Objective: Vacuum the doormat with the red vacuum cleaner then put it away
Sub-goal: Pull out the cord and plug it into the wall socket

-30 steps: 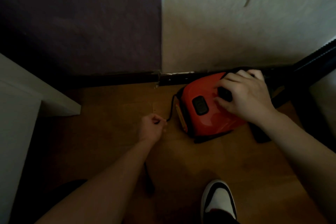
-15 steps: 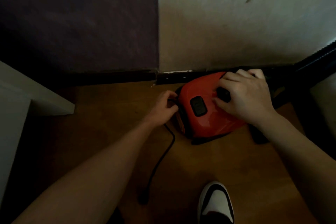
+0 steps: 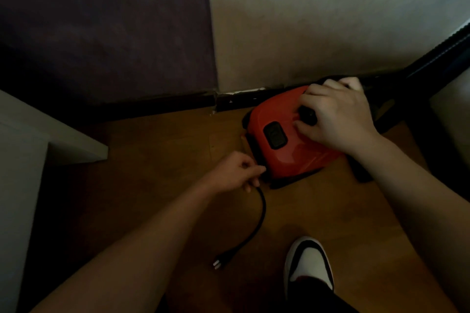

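**Fingers pinching the cord, other hand down on the vacuum cleaner**

Left hand is right at the near left corner of the vacuum cleaner, finger and thumb closed on the black cord just where it leaves the body. From there the cord loops away from the vacuum cleaner across the wooden floor and ends in a plug lying loose, well clear of the casing.

Right hand sits on top of the vacuum cleaner, fingers curled over a black knob beside the dark switch. Whether it presses or only grips, I can't tell.

The vacuum cleaner itself is parked on the floor, its far side close to the wall, with the hose running off behind it to the right. No doormat in view, so this looks like the putting-away end: getting the cord stowed.

How to do it well, as I read it:
- Let the cord slide through the pinch rather than clamp it, so it feeds in straight at that corner.
- Hold the body down firmly, or it will skid toward the pull.
- Watch the plug: it can whip as it nears the vacuum cleaner, and a shoe stands on the near side, not far from its path.
- Slow the last stretch by hand.
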`<state>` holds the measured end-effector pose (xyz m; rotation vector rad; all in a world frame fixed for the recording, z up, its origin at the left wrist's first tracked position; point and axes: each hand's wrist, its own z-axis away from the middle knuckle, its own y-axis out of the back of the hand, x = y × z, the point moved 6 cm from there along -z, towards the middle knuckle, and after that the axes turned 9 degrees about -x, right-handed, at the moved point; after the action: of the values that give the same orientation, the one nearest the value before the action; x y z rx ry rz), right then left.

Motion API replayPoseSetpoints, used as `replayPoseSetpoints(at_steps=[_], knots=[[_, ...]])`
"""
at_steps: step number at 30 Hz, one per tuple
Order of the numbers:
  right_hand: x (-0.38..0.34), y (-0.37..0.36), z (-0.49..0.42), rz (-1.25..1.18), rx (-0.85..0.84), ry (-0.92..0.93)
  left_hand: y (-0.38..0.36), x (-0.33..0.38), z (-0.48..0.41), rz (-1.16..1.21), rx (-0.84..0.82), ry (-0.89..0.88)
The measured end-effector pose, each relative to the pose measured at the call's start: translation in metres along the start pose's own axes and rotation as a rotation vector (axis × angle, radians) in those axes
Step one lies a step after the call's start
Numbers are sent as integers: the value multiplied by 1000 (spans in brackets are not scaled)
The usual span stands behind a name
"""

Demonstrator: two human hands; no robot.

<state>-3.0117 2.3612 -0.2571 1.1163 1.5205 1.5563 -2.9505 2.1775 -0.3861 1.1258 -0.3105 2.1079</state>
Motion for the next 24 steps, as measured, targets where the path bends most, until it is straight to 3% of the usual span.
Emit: replayPoseSetpoints(at_steps=[6,10,14,16,19,22,24], knots=[[-1,1,1,0,14,-4,-40,-44,-3,780,109,228],[0,1,0,-3,29,-9,-56,-58,-12,987,158,274],[0,-2,-1,-7,38,13,-30,-57,-20,1119,325,147],[1,-3,-1,-7,39,16,-1,-47,-17,1022,417,55],[1,-2,-1,-7,32,20,36,-19,-3,534,441,-59],[0,-2,0,-14,24,16,42,12,15,0,150,-175],[0,-1,0,-15,24,9,36,23,27,-189,-18,-165]])
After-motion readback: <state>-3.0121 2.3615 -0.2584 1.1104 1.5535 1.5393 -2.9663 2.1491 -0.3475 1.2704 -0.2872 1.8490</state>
